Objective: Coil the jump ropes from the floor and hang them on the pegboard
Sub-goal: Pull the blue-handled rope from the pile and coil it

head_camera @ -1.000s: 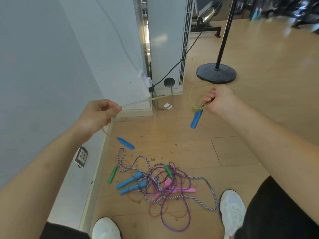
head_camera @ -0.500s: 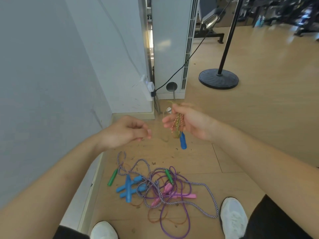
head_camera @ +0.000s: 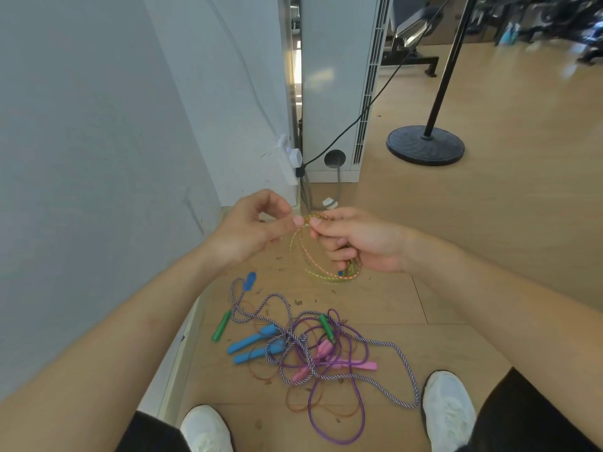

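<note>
A yellow rope [head_camera: 354, 270] is gripped in loops by the right hand [head_camera: 365, 239]. Its fingers are curled round the bundle, and the loops hang just under the fist. The same rope is pinched between thumb and forefinger of the left hand [head_camera: 251, 226], just beside the right fingertips. Well below both grips, a tangle of ropes [head_camera: 306, 353] is seen on the floor [head_camera: 473, 197].

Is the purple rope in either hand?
No, the purple rope lies tangled on the floor; the left hand and right hand hold the yellow rope.
</note>
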A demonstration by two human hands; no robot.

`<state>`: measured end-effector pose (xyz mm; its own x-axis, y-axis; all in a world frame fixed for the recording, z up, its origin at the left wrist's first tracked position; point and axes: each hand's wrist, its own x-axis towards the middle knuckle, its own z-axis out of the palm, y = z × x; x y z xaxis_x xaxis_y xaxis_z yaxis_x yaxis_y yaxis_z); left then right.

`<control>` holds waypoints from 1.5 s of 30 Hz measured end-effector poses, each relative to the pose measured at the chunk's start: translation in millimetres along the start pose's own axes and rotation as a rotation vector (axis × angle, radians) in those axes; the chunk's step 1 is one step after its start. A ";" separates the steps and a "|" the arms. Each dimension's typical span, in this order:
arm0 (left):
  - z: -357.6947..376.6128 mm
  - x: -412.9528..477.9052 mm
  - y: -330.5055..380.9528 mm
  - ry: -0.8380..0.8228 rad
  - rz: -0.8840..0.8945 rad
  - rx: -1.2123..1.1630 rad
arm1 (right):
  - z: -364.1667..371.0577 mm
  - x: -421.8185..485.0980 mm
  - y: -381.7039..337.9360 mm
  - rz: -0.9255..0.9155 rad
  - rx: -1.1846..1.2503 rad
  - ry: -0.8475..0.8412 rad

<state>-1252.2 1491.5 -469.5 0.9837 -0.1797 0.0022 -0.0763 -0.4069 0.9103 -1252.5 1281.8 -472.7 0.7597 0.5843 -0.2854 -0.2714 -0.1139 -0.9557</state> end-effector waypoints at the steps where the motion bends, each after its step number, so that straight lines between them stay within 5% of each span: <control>1: -0.6 -0.6 0.7 -0.019 -0.018 0.014 | -0.4 -0.3 -1.0 0.003 -0.007 -0.016; 8: 2.3 -7.5 5.9 -0.331 0.018 0.005 | -2.0 0.5 -4.4 -0.016 0.098 -0.081; 17: 6.3 -4.1 6.4 -0.315 -0.043 -0.228 | -1.9 0.2 -0.4 -0.058 0.105 -0.010; 22: 5.0 -1.7 13.2 -0.209 -0.035 -0.424 | -7.1 -1.2 0.8 -0.075 -0.093 0.051; 30: -1.1 3.7 11.8 -0.098 -0.039 -0.446 | -8.9 -0.4 10.3 -0.013 0.098 -0.189; 37: 0.8 -3.5 19.0 -0.283 -0.032 -0.397 | -7.1 1.2 11.5 0.103 0.383 -0.521; 45: -1.5 -3.9 16.6 -0.325 -0.003 -0.279 | 9.6 -0.6 11.6 0.126 0.240 -0.429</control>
<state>-1257.0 1486.8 -453.8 0.8781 -0.4698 -0.0909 0.0176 -0.1580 0.9873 -1261.8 1287.8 -482.9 0.4148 0.8612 -0.2938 -0.5115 -0.0463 -0.8580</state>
